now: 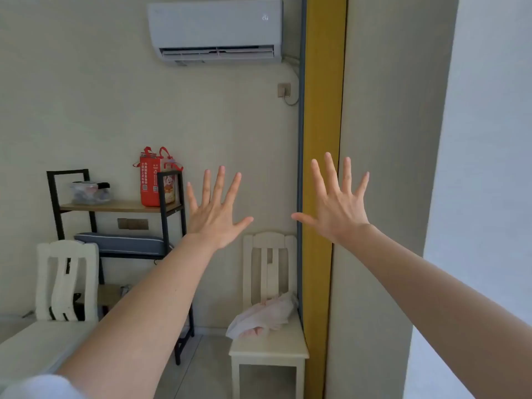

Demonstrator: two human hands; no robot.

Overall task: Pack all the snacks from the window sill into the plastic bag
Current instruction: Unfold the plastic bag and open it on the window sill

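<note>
Plastic bag (263, 315), thin, whitish-pink, crumpled, lies on the seat of a white wooden chair (269, 348) by the wall, low centre of view. Something pinkish shows through at its lower edge; contents can't be made out. Bag leans toward the chair back, not held by anyone. No window sill or snacks in view.

Both arms are stretched forward and up, bare forearms, backs of hands toward the camera. Left hand (217, 214) raised in front of the wall, all fingers straight and spread wide, thumb out to the right, holding nothing. Right hand (338, 210) at roughly the same height, fingers likewise splayed, thumb pointing left toward the other thumb, empty. Hands are apart, thumbs not touching. Both are well above the bag and not near it. A bit of white sleeve (37, 387) shows at the bottom left corner.

Right hand overlaps a yellow vertical strip (324, 125) next to a grey wall panel (388, 168). Behind the left hand stands a black metal shelf rack (169, 226) with a wooden shelf; a red tote bag (151, 180) and a clear plastic container (89, 192) sit on it, a grey cushion (123, 243) on the tier below. Second white chair (66, 280) at left, pushed up to a pale table (34, 347). Air conditioner (216, 30) mounted high on the wall, a wall socket (283, 90) below its right end.
</note>
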